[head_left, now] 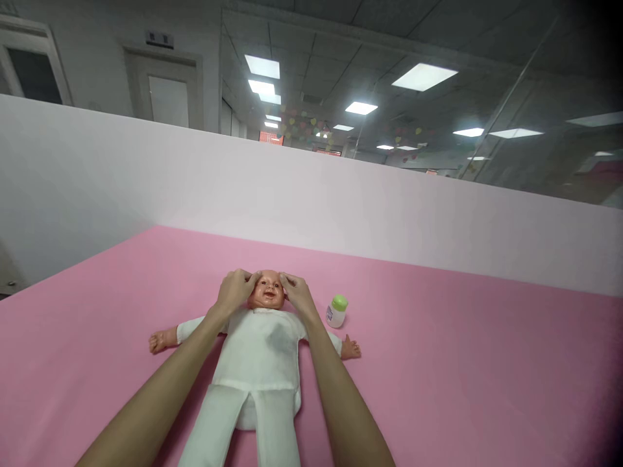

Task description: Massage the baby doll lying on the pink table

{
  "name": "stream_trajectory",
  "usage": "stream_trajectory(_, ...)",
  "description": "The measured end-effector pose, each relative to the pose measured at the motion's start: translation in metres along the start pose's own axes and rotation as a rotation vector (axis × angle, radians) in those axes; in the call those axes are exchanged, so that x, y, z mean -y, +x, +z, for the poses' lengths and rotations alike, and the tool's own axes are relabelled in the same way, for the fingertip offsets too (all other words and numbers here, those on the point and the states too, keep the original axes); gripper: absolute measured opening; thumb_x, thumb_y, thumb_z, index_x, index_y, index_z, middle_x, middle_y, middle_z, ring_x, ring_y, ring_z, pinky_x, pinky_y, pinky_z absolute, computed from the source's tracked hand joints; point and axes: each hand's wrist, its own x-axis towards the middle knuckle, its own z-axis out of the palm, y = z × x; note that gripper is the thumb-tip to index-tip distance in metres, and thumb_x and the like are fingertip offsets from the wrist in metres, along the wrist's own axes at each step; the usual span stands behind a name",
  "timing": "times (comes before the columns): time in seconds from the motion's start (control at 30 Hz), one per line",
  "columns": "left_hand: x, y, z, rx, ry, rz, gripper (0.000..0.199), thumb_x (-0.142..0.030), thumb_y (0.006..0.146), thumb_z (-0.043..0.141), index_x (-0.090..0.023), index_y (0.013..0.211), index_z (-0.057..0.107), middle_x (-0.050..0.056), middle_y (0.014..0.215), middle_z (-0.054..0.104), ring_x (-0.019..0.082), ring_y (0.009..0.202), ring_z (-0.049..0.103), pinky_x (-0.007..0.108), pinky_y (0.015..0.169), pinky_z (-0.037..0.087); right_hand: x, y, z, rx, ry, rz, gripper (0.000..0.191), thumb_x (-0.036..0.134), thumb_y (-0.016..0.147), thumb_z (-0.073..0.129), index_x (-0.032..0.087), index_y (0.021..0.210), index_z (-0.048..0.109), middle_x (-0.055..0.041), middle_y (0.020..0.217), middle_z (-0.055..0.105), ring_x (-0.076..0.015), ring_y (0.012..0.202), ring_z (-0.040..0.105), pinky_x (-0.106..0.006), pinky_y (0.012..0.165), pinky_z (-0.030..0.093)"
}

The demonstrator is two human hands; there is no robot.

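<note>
A baby doll (pixel 260 353) in a white suit lies on its back on the pink surface (pixel 462 376), arms spread, head away from me. My left hand (pixel 235 290) rests against the left side of the doll's head (pixel 267 290), thumb on the forehead. My right hand (pixel 298 295) presses the right side of the head, thumb touching the brow. Both hands cup the head between them. A small white jar with a green lid (pixel 337 311) stands just right of my right hand, apart from it.
A white partition wall (pixel 311 194) runs along the far edge of the pink surface. Beyond it are a door, ceiling lights and glass walls. Pink surface extends to both sides of the doll.
</note>
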Motion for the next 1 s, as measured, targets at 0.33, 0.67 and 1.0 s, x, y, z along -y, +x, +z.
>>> stream_trajectory(0.33,0.000,0.000,-0.026,0.339,0.215,0.161,0.048,-0.063,0.062,0.080,-0.023,0.075,0.057,0.001,0.071,0.062,0.019,0.063,0.051,0.029,0.055,0.028,0.026,-0.016,-0.026,0.413,-0.063,-0.005,0.088,0.034,0.066,0.093,0.025,0.146,0.056,-0.0083,0.144,0.062,-0.0299,0.129,0.059,-0.043,0.108,0.049)
stream_trajectory(0.67,0.016,0.006,-0.039,0.513,-0.008,0.266,0.024,-0.044,0.076,0.068,-0.023,0.084,0.060,-0.003,0.070,0.057,0.018,0.065,0.051,0.028,0.059,0.031,0.014,-0.016,-0.045,0.452,0.015,0.078,0.098,0.043,0.077,0.087,0.021,0.160,0.040,-0.0127,0.169,0.032,-0.0303,0.155,0.032,-0.045,0.126,0.030)
stream_trajectory(1.0,0.002,-0.001,-0.024,0.346,0.252,0.215,0.045,-0.060,0.068,0.076,-0.022,0.086,0.061,0.004,0.078,0.066,0.023,0.070,0.057,0.030,0.060,0.032,0.027,-0.015,-0.026,0.383,-0.240,0.028,0.091,0.038,0.069,0.091,0.025,0.150,0.051,-0.0094,0.146,0.061,-0.0336,0.134,0.056,-0.051,0.113,0.046)
